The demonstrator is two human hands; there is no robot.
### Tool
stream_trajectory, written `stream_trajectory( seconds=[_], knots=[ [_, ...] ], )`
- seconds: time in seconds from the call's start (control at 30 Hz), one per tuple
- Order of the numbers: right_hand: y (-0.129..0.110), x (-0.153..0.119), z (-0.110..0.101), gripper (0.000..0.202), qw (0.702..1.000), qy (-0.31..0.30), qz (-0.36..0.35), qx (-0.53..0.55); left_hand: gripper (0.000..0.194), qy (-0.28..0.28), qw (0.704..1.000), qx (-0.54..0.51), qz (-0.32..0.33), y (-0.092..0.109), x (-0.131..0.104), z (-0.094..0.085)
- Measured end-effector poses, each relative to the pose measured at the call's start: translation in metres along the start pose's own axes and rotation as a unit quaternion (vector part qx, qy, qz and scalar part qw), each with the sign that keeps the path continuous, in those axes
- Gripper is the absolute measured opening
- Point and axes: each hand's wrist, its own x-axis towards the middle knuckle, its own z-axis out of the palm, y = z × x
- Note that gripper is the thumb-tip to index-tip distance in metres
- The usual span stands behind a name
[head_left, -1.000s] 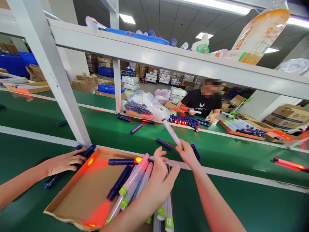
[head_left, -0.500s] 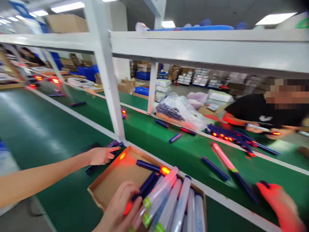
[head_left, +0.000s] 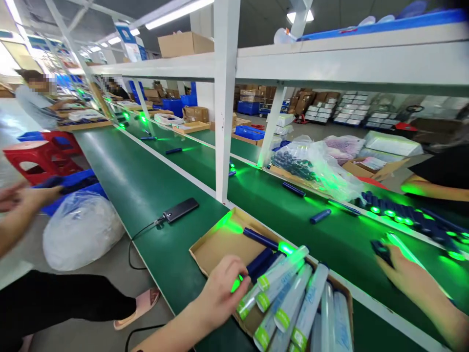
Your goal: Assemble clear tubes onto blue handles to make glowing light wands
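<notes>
Low in the head view, my left hand (head_left: 225,288) has its fingers curled round a green-glowing end in the cardboard tray (head_left: 212,259), beside dark blue tubes (head_left: 261,260). What it grips is mostly hidden. Clear tubes with green-and-white labels (head_left: 308,305) lie piled to its right. At the right, over the green belt, my right hand (head_left: 405,266) is closed on a small black object (head_left: 381,250). A green-lit stick (head_left: 405,250) runs behind that hand. Another dark tube with a bright green end (head_left: 262,238) crosses the tray.
A black power bank (head_left: 181,210) with a cable lies left of the tray. White posts (head_left: 222,107) carry a shelf overhead. At the left a co-worker's hands (head_left: 32,198) hold dark tubes over a blue bin. Lit dark tubes (head_left: 395,212) are heaped at the far right.
The view has swung left. The lights went from red to green. A co-worker's hand has left the belt beside the tray, uncovering the power bank. My left hand stays in the tray.
</notes>
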Motion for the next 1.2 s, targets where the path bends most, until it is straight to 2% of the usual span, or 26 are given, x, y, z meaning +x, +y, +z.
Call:
stream_trajectory(
  seconds=[0.03,0.1,0.17,0.23,0.27,0.33,0.4,0.43,0.5,0.57,0.6,0.7,0.8,0.87,0.97,1.03,1.07,1.1,1.17,1.2],
  knots=[
    [-0.017,-0.003,0.003,0.022,0.999,-0.037,-0.003,-0.025,0.010,0.000,1.000,-0.009,-0.029,-0.005,0.005,-0.001],
    [-0.058,-0.012,0.020,0.032,0.992,-0.114,-0.017,-0.047,0.019,-0.001,0.992,-0.074,-0.102,-0.013,0.022,0.000],
    [-0.102,-0.028,0.054,0.038,0.976,-0.209,-0.037,-0.042,0.034,-0.003,0.964,-0.187,-0.190,-0.019,0.046,0.004],
    [-0.145,-0.049,0.098,0.030,0.956,-0.288,-0.040,-0.040,0.047,-0.016,0.926,-0.269,-0.265,-0.026,0.071,0.011],
    [-0.163,-0.059,0.120,0.029,0.949,-0.312,-0.031,-0.041,0.052,-0.028,0.914,-0.283,-0.289,-0.031,0.081,0.014],
    [-0.192,-0.077,0.158,0.029,0.937,-0.348,-0.010,-0.034,0.054,-0.060,0.910,-0.265,-0.312,-0.042,0.095,0.014],
    [-0.206,-0.086,0.178,0.029,0.926,-0.377,0.014,-0.015,0.049,-0.092,0.918,-0.219,-0.318,-0.055,0.099,0.007],
    [-0.206,-0.087,0.179,0.028,0.922,-0.387,0.026,0.001,0.045,-0.104,0.925,-0.186,-0.313,-0.059,0.099,0.001],
    [-0.195,-0.086,0.166,0.027,0.919,-0.390,0.041,0.049,0.034,-0.120,0.943,-0.113,-0.289,-0.063,0.097,-0.009],
    [-0.173,-0.086,0.135,0.032,0.919,-0.373,0.043,0.119,0.024,-0.124,0.961,-0.046,-0.243,-0.054,0.099,-0.010],
    [-0.160,-0.089,0.116,0.035,0.918,-0.362,0.044,0.159,0.021,-0.128,0.968,-0.020,-0.216,-0.044,0.102,-0.006],
    [-0.120,-0.109,0.056,0.047,0.904,-0.319,0.068,0.278,0.018,-0.169,0.976,0.019,-0.139,-0.003,0.120,0.028],
    [-0.091,-0.141,0.013,0.066,0.888,-0.253,0.130,0.360,0.023,-0.222,0.968,0.035,-0.108,0.031,0.138,0.065],
    [-0.082,-0.166,-0.004,0.074,0.877,-0.212,0.170,0.397,0.022,-0.237,0.965,0.035,-0.105,0.041,0.146,0.075],
    [-0.084,-0.200,-0.013,0.069,0.851,-0.179,0.202,0.451,0.009,-0.219,0.971,0.015,-0.093,0.051,0.151,0.071],
    [-0.092,-0.221,-0.013,0.057,0.832,-0.175,0.213,0.481,0.017,-0.162,0.970,-0.129,-0.129,0.066,0.151,0.063],
    [-0.097,-0.231,-0.011,0.052,0.822,-0.176,0.218,0.495,0.022,-0.123,0.945,-0.251,-0.169,0.076,0.149,0.061],
    [-0.102,-0.239,-0.009,0.049,0.810,-0.178,0.224,0.511,0.026,-0.081,0.894,-0.384,-0.217,0.088,0.147,0.059],
    [-0.110,-0.255,-0.001,0.051,0.785,-0.183,0.237,0.543,0.029,-0.018,0.748,-0.593,-0.298,0.112,0.141,0.059],
    [-0.114,-0.261,0.003,0.055,0.771,-0.185,0.245,0.558,0.029,-0.008,0.692,-0.646,-0.322,0.122,0.138,0.061]
  ],
)
